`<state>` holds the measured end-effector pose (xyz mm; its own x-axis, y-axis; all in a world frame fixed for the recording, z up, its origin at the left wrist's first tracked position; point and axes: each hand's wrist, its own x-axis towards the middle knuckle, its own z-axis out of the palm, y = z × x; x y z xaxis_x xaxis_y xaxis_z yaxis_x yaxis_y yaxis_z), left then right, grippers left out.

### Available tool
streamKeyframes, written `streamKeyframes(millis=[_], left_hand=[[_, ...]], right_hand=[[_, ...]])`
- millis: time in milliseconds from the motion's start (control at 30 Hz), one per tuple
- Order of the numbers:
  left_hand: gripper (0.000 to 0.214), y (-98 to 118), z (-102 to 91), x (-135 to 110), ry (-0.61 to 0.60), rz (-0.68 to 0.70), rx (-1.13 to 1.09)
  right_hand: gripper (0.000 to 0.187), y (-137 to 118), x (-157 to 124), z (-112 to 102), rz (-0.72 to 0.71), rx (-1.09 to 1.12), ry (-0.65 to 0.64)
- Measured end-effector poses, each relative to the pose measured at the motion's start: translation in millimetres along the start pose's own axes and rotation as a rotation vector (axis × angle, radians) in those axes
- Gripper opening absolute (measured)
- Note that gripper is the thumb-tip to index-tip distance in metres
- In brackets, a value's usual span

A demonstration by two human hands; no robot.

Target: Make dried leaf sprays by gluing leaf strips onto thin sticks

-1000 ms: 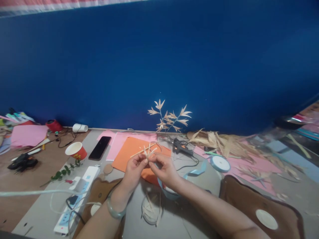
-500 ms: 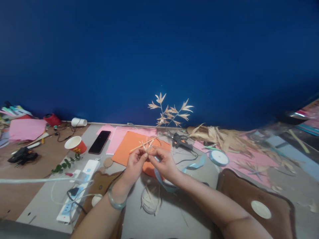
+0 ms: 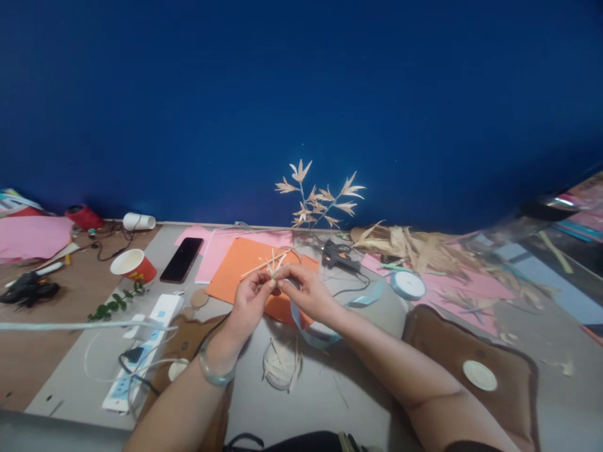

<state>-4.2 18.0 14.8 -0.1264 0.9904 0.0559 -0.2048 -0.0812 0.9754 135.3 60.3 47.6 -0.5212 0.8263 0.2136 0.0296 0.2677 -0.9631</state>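
My left hand (image 3: 249, 302) and my right hand (image 3: 304, 292) meet above the orange paper (image 3: 235, 276), both pinched on a small cluster of pale straw leaves (image 3: 272, 262) whose thin strips fan upward. A green bangle sits on my left wrist. Below the hands lies a loop of pale straw strips (image 3: 281, 367) on the grey table, and a light blue ribbon (image 3: 308, 331) curls under my right wrist.
A finished straw-leaf branch (image 3: 319, 202) stands against the blue wall. Around lie a glue gun (image 3: 338, 257), a blue ribbon roll (image 3: 407, 284), dried husks (image 3: 424, 251), a phone (image 3: 181, 260), a red paper cup (image 3: 130, 266), a power strip (image 3: 144, 351) and a brown pad (image 3: 475, 376).
The view has tilted, so everything sits slightly higher in frame. Both hands stay pinched on the straw leaf cluster, with only small finger shifts.
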Motion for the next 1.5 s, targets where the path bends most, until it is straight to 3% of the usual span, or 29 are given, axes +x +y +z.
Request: streamKeyframes(millis=[367, 567, 667, 900, 1033, 1267, 1500], left_hand=[[0.021, -0.5, -0.6, 1.4, 0.122, -0.005, 0.041], [0.017, -3.4, -3.7, 1.5, 0.063, -0.021, 0.08], [0.016, -4.4, -4.4, 2.2, 0.107, -0.055, 0.083], [0.018, -2.6, -1.9, 0.4, 0.138, 0.012, 0.135], [0.018, -9.6, -2.9, 0.3, 0.144, 0.057, 0.17], [0.014, -21.2, -5.1, 1.0, 0.133, 0.118, 0.225], [0.014, -17.1, -5.4, 0.5, 0.139, 0.139, 0.256]], right_hand=[[0.011, 11.8, 1.0, 3.0, 0.084, 0.111, 0.059], [0.014, 12.5, 3.4, -3.6, 0.072, 0.171, 0.012], [0.015, 13.5, 4.1, -5.2, 0.054, 0.186, -0.019], [0.012, 15.4, 4.1, -6.1, 0.106, 0.054, -0.015], [0.014, 16.1, 5.5, -7.7, 0.049, 0.028, -0.041], [0.013, 24.4, 2.9, -3.8, -0.034, -0.144, 0.039], [0.011, 23.7, -0.1, 1.6, -0.034, -0.091, 0.068]])
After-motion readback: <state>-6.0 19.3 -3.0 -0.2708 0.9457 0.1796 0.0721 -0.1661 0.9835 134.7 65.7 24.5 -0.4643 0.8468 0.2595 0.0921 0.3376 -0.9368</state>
